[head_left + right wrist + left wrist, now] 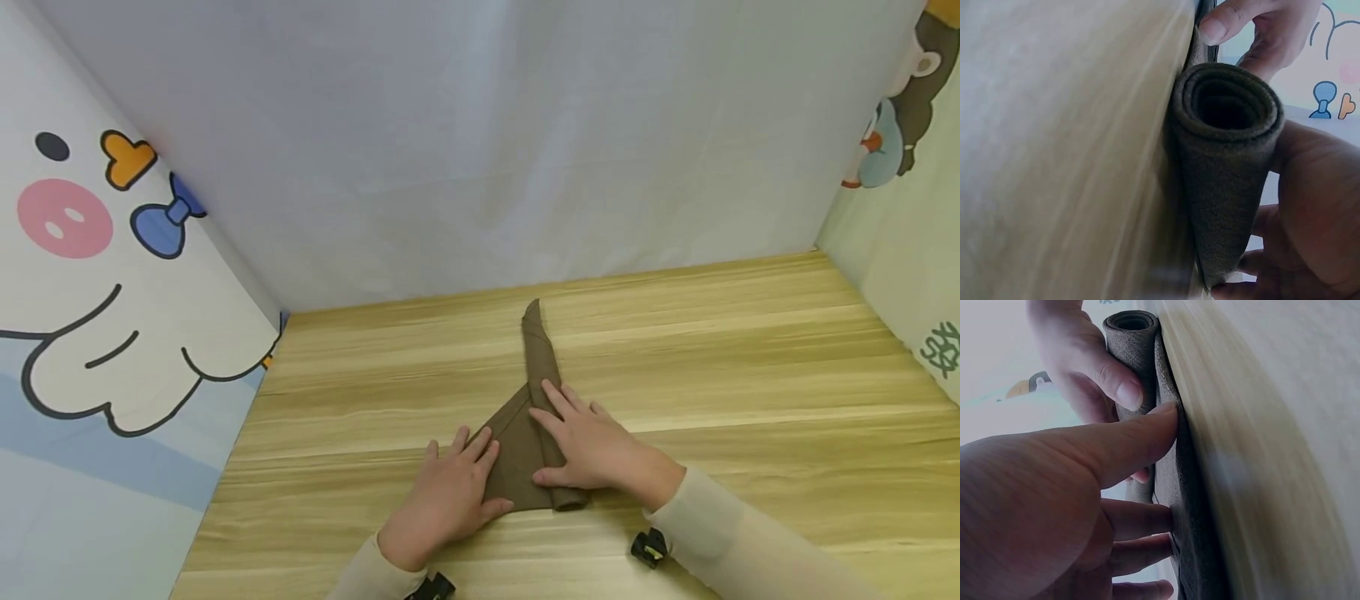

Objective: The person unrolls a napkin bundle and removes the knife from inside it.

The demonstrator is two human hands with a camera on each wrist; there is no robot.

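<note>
A brown cloth napkin [517, 471] lies on the wooden table, its left part a flat triangle and its right side wound into a tapering roll [542, 358]. Toward the back the roll narrows to a point; at the front its end shows spiral layers [1229, 115]. My left hand [450, 500] rests on the flat part with fingers spread, thumb near the front edge. On the roll lies my right hand [592, 446], its fingers extended over the top and its thumb at the left side. In the left wrist view, the left thumb [1141, 440] presses the cloth close to the roll.
The light wood tabletop [712, 358] extends around the cloth on all sides. A pale grey curtain [480, 150] stands along the back edge, with cartoon-printed panels at the left [90, 317] and right [915, 250]. Black wrist devices [648, 547] hang below both sleeves.
</note>
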